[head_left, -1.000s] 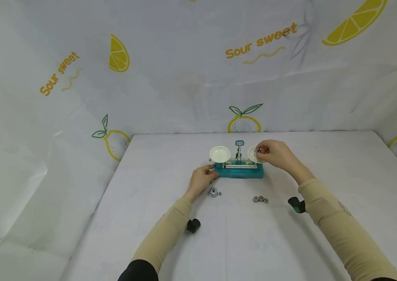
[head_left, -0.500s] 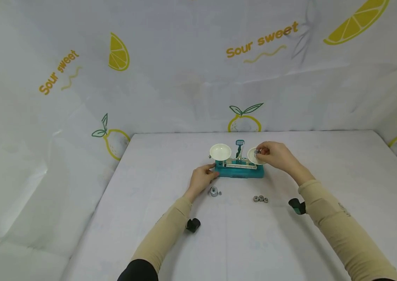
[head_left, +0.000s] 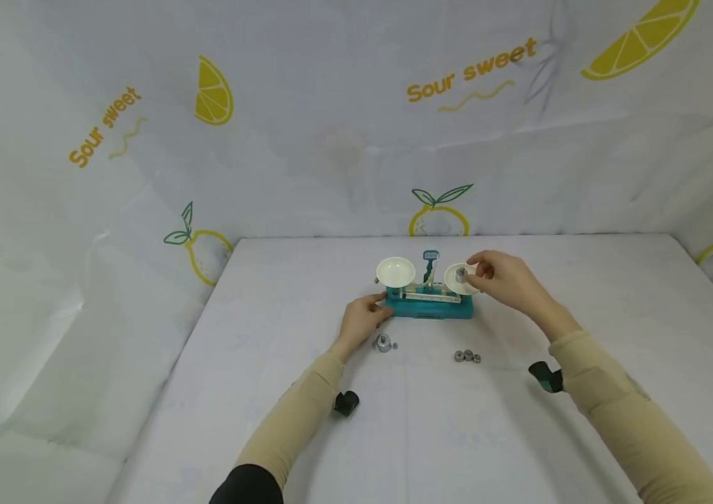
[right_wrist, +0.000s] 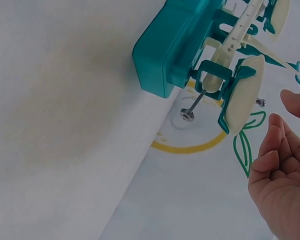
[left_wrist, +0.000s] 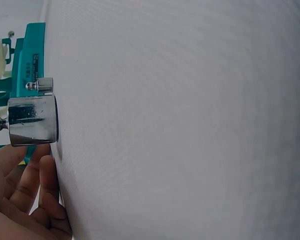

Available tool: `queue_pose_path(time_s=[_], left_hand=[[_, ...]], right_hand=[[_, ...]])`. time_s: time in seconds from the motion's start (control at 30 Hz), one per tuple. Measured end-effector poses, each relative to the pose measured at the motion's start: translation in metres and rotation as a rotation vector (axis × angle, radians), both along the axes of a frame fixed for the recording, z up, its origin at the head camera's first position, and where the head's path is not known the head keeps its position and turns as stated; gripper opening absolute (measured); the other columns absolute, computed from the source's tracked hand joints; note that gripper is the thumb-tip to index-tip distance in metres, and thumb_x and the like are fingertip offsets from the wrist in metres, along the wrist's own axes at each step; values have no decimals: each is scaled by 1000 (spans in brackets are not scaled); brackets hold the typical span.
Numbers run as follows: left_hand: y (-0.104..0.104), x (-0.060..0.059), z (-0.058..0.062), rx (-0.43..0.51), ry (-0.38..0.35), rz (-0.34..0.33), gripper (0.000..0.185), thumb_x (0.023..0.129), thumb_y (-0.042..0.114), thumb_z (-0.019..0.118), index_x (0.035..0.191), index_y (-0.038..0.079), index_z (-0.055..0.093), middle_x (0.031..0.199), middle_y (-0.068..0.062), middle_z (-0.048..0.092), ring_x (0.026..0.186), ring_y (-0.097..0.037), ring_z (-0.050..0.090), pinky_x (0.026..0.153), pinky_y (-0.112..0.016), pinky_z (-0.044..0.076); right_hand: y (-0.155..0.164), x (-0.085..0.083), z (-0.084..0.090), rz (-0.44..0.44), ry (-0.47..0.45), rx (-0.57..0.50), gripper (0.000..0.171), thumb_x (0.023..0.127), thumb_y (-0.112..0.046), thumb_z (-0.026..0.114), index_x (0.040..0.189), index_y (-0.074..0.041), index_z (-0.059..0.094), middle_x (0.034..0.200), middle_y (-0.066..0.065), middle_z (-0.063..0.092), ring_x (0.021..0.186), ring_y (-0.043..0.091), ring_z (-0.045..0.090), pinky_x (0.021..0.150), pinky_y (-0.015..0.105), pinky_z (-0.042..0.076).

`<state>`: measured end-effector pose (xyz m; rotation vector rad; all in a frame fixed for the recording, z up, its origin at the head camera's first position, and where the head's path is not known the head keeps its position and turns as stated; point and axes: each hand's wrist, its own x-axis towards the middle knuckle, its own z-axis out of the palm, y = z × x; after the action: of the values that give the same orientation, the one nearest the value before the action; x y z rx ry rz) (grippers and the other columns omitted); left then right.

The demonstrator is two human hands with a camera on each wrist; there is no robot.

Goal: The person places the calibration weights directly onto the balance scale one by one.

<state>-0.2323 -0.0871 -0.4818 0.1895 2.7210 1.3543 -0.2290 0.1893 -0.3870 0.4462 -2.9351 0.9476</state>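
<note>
Teal scale [head_left: 430, 305] with cream pans [head_left: 396, 272], silvery weights [head_left: 467, 356], white table [head_left: 520, 420], beige sleeves [head_left: 634, 420], pale backdrop [head_left: 306, 140] (yellow lemon prints, orange lettering)

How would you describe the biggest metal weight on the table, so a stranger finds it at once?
Start at the teal balance scale mid-table. Just in front of its left end, beside the left hand, stands the big weight. It is a shiny cylinder with a knob, far larger than the tiny weight next to it.

A staged tabletop booth: lemon-print cloth [head_left: 331, 140] walls a white table [head_left: 583, 294].
</note>
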Motion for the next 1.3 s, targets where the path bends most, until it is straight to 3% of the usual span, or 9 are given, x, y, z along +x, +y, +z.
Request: queue_pose_path(time_s=[0.37, 0.67, 1.03, 1.3], left_hand=[[-1, -2, -1, 16, -3, -11, 43, 88, 24, 64, 127, 8, 57, 74, -6, 66, 56, -5, 49, 53, -17, 39], [0, -2, 1, 23, -10, -12, 42, 88, 21, 64, 126, 6, 57, 75, -7, 66, 56, -5, 49, 53, -17, 38], [2, -1, 0, 96, -45, -3, 43, 88, 18, 64, 127, 4, 56, 80, -10, 68, 59, -6, 51, 54, -17, 39], [2, -1, -1, 109, -58, 25, 43, 86, 21, 66, 125, 6, 57, 80, -10, 69, 60, -6, 52, 55, -17, 41]], right_hand=[[0, 26, -4, 115, 55, -27, 27, 87, -17, 64, 110, -1, 62, 80, 2, 55, 74, 16, 48, 60, 21, 42], [-5, 42, -15, 230, -6, -7, 25, 84, -15, 68, 104, -1, 64, 79, -2, 57, 73, 9, 49, 63, 20, 44], [-9, 46, -36, 306, -130, 40, 24, 83, -18, 69, 101, -3, 64, 79, -4, 58, 73, 6, 49, 64, 20, 45], [-8, 45, -48, 367, -150, 36, 17, 82, -20, 70, 93, -9, 65, 78, -7, 59, 70, 1, 49, 61, 20, 44]])
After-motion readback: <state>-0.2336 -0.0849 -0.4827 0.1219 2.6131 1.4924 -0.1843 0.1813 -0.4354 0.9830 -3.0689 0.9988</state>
